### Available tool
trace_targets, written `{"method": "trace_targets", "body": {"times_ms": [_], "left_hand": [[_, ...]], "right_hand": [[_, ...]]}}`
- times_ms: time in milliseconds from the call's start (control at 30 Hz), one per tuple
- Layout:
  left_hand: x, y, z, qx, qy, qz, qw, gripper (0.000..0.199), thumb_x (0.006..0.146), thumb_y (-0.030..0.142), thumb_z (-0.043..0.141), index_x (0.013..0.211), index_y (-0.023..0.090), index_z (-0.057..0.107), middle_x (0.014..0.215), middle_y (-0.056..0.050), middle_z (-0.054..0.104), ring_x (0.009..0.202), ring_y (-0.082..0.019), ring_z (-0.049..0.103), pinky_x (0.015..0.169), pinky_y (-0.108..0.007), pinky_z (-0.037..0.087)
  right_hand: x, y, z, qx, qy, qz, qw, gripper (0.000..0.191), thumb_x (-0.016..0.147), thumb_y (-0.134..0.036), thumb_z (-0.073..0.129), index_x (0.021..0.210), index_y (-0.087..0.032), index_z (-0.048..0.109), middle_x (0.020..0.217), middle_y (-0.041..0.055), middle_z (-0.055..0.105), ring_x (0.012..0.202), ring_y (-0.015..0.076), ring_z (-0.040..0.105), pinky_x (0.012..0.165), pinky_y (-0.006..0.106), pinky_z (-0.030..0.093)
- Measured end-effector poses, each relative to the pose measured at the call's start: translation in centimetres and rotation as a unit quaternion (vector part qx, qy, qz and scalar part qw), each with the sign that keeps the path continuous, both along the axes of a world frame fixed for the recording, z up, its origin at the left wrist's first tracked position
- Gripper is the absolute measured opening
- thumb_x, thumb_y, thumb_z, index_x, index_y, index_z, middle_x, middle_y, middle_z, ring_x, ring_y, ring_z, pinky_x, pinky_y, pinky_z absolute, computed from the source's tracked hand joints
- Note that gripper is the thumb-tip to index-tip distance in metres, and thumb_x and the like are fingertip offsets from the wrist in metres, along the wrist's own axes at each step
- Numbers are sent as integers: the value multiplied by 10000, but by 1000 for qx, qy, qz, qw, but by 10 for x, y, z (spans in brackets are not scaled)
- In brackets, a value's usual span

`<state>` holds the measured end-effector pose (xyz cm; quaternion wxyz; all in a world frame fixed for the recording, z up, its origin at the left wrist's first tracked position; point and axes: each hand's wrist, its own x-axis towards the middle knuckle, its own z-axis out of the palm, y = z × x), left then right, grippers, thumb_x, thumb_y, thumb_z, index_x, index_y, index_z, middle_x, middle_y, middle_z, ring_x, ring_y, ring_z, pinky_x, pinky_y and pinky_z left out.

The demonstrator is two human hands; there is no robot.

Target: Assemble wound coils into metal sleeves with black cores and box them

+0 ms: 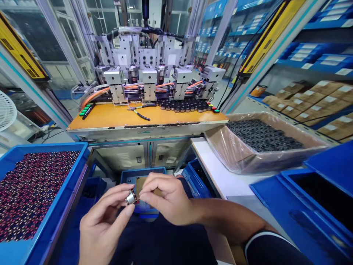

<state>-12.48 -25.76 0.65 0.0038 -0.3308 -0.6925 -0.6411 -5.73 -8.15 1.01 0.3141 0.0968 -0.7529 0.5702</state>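
My left hand (pixel 106 219) holds a small silver cylindrical part (pixel 130 198), like a little motor, between the thumb and fingertips. Close against the right side of that part, my right hand (pixel 169 200) has its thumb and index finger pinched together. Whatever lies in this pinch, perhaps a thin wire, is too small to make out. Both hands are raised in front of my body, above a blue bin (pixel 143 170) that they partly cover.
On the left, a blue tray (pixel 84 147) carries many small red-and-black parts. Ahead, a machine (pixel 149 86) stands over an orange worktop (pixel 110 117) with pliers (pixel 140 113) and rows of dark round parts (pixel 187 106). A plastic-lined box (pixel 234 154) of dark parts sits right.
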Motion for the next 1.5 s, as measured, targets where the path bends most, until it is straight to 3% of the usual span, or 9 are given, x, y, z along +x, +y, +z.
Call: {"method": "trace_targets", "body": {"times_ms": [100,200,333,467,667,800,1000,1200,1500], "left_hand": [[-3,-6,-2,-13,61,27,998,202,820,144,744,980,266,749,1064,-17,780,1011,-154,743,822,-171,607],[-8,-12,-2,-57,156,29,986,275,811,111,739,1043,257,730,1104,-21,762,1019,-146,730,943,-199,567],[-13,-13,3,-104,250,-19,963,258,841,157,704,1087,234,724,1135,-53,761,1009,-172,743,951,-210,564],[-10,-15,4,-117,245,-25,962,277,833,147,717,1091,248,717,1124,-48,762,1002,-178,747,909,-216,587],[-8,-21,4,-64,189,-34,979,290,819,108,726,1064,263,737,1082,-54,780,947,-202,767,829,-259,630],[-11,-23,7,-54,191,-43,979,264,797,74,727,985,255,772,1069,-69,788,879,-207,777,752,-241,634],[-11,-27,5,-17,128,30,991,207,824,127,718,958,277,768,1090,-29,775,982,-189,753,877,-264,624],[-11,-36,5,4,74,89,993,151,834,150,729,930,259,767,1121,-43,761,1029,-191,736,834,-235,621],[-13,-35,-4,21,28,102,994,164,863,133,718,975,250,744,1191,-40,732,1141,-189,693,832,-207,611]], "right_hand": [[5,16,3,-8,-61,-56,997,236,945,-275,633,740,-161,655,700,15,645,612,99,596,572,220,490],[8,31,18,142,70,-124,980,56,918,-248,670,914,-193,680,804,31,663,698,123,617,617,253,508],[-2,32,45,448,251,4,858,68,933,-265,644,890,-262,696,827,-5,680,662,106,573,492,250,423],[-18,27,49,577,256,7,775,277,970,-191,526,728,-191,662,775,33,664,630,128,526,475,289,366],[-9,20,39,298,-81,161,937,309,1008,-221,501,756,-136,660,747,29,631,711,112,580,663,232,471],[-32,37,54,196,-331,304,872,221,977,-288,590,911,-130,730,776,-11,671,696,80,627,645,168,483],[-149,112,78,425,-227,-123,868,393,974,-297,610,1284,-54,608,1326,199,612,1201,254,571,1040,365,418],[-211,145,55,476,-265,-173,820,587,962,-467,600,1323,-7,551,1423,284,508,1339,381,424,1106,515,337],[-173,149,43,502,-247,-154,815,549,889,-463,692,1223,-35,609,1210,222,605,1106,307,564,1012,423,426]]}}
